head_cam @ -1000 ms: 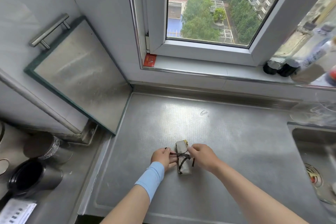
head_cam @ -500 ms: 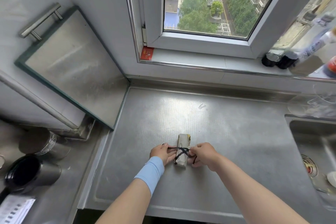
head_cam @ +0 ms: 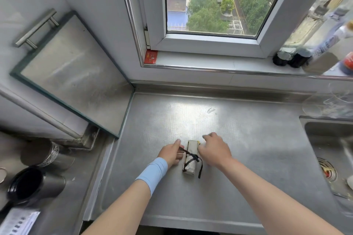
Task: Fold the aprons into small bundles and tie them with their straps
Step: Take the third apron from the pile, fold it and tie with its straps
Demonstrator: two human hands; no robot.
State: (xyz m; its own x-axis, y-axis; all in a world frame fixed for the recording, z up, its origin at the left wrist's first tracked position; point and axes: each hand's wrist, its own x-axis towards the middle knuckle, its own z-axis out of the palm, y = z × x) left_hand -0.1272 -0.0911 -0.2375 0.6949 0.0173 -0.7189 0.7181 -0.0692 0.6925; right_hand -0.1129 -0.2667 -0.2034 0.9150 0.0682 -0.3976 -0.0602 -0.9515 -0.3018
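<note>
One apron bundle (head_cam: 191, 156), two hands: left hand (head_cam: 171, 153) pinches its strap (head_cam: 192, 155), right hand (head_cam: 214, 150) loosely open.

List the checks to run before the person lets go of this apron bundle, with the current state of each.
1. Apron bundle rolled compact on the counter: ok.
2. Black strap crosses the bundle: ok.
3. Knot tight: cannot tell.
4. Left hand pinching a strap end: ok.
5. Right hand gripping the strap: not ok, it looks open beside the bundle.
6. Strap end tucked: not ok, one tail hangs loose.
</note>
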